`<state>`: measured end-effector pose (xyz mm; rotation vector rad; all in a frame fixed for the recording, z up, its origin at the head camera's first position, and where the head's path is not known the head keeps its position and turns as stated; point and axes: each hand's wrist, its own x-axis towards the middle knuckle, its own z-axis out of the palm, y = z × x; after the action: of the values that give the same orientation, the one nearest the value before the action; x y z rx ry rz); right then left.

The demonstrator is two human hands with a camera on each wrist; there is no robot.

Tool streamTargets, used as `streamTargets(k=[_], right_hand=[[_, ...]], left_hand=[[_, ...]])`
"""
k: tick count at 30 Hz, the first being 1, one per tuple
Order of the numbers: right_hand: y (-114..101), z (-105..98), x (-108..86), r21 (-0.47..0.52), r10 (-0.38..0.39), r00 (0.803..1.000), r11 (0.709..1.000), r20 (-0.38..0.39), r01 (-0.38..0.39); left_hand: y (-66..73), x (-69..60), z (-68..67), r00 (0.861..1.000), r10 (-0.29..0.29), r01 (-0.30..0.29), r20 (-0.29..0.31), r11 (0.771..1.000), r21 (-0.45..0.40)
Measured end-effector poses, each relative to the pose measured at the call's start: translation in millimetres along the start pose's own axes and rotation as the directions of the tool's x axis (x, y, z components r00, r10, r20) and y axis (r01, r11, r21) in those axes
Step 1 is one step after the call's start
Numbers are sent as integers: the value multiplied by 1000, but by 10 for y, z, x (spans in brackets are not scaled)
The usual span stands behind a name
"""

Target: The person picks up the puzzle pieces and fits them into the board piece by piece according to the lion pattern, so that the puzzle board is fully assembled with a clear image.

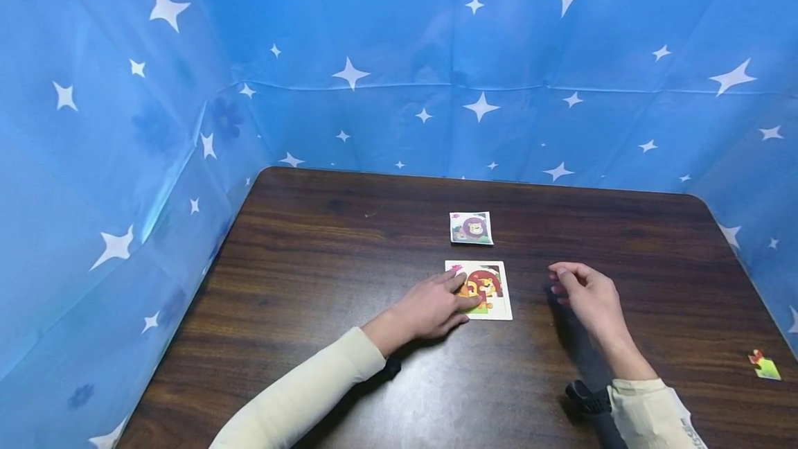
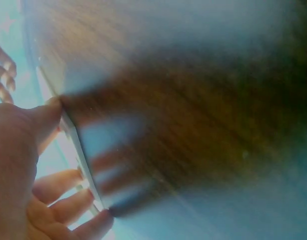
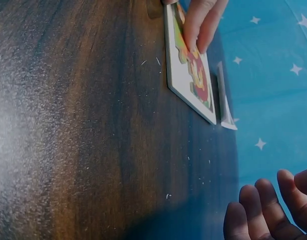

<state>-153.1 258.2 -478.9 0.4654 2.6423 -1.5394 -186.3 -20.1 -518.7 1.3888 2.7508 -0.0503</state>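
A square puzzle board [image 1: 503, 309] with a white border lies on the table, part of its lion picture in place and a white gap at the lower right. Across its left side rests my left hand [image 1: 433, 307], fingers spread over the pieces. The left wrist view shows the thumb and fingertips along the board's edge [image 2: 81, 155]. To the right of the board, my right hand [image 1: 592, 300] hovers above the table with loosely bent fingers, holding nothing. At the far right lies a loose puzzle piece [image 1: 767, 367] in green, yellow and red.
Just behind the board is a small lion picture card [image 1: 472, 229], its edge slightly raised in the right wrist view. The dark wooden table [image 1: 324, 248] meets a blue curtain [image 1: 399, 33] with white stars at the back and sides.
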Motion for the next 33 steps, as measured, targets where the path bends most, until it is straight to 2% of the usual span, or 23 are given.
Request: streamTargets(k=[5, 8, 10, 12, 15, 18, 21, 24, 28, 31, 33], right_hand=[[25, -70, 5, -2, -12, 1000, 1000, -8, 12], [67, -222, 35, 31, -16, 999, 999, -35, 17], [107, -374, 59, 67, -7, 998, 998, -67, 12], [157, -548, 78, 110, 13, 994, 994, -105, -2], [247, -792, 89, 175, 72, 985, 984, -157, -44], [337, -973, 78, 239, 133, 974, 967, -184, -87], [410, -1073, 55, 314, 173, 967, 943, -189, -108], [456, -1109, 35, 342, 172, 968, 934, -184, -101], [495, -1165, 18, 392, 174, 965, 916, -194, -86], [528, -1226, 20, 415, 211, 948, 905, -240, -96], [565, -1279, 19, 429, 248, 928, 897, -278, -112]], left_hand=[[39, 29, -29, 1000, -5, 5, 24, 1000, 1], [52, 41, -19, 998, -43, 47, 39, 994, -103], [54, 42, -2, 996, -81, 87, 39, 976, -199], [54, 40, 19, 993, -116, 120, 31, 949, -292], [53, 35, 45, 991, -137, 131, 7, 931, -341], [46, 35, 48, 991, -135, 123, -17, 943, -310], [35, 32, 30, 993, -114, 107, -17, 965, -241], [30, 27, 1, 997, -80, 80, 7, 985, -150], [57, 43, -44, 998, -49, 50, 32, 997, -51], [97, 64, -77, 998, -40, 39, 42, 999, 24], [122, 74, -81, 999, -21, 17, 41, 996, 93]])
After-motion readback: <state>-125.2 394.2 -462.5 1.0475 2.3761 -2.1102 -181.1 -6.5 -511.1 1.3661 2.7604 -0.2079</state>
